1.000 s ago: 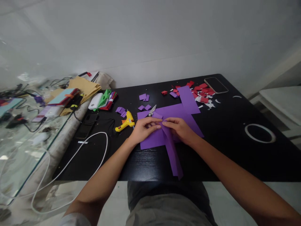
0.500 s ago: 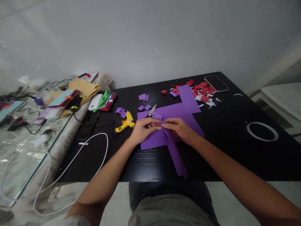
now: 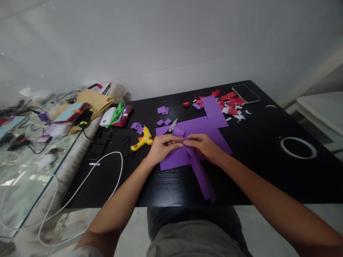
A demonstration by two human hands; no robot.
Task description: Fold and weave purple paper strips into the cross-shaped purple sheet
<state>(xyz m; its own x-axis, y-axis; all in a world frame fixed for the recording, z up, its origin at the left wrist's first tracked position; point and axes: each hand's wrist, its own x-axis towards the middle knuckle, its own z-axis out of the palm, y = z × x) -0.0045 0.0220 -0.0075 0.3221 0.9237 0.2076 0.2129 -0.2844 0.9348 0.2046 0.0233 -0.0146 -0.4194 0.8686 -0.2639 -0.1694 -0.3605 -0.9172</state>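
Note:
A long folded strip of purple paper (image 3: 199, 175) hangs down toward the table's front edge, its upper end pinched between my hands. My left hand (image 3: 164, 147) grips that end from the left, thumb and fingers pressed together. From the right, my right hand (image 3: 202, 145) pinches the same end, fingertips almost meeting the left ones. Beneath both hands lies a larger purple sheet (image 3: 171, 162). Small scissors (image 3: 173, 125) rest just beyond my left hand, their handles partly hidden. To its left lies a yellow glue gun (image 3: 142, 140).
Small purple pieces (image 3: 163, 110) lie farther back. Red and white paper scraps (image 3: 232, 103) and a phone (image 3: 245, 93) sit at the back right, a white ring (image 3: 298, 148) at the right. A white cable (image 3: 122, 167) loops at the left, near a dark phone (image 3: 99, 144).
Almost nothing differs. Both hands keep their pinch on the purple strip, whose lower end has shifted slightly to the right.

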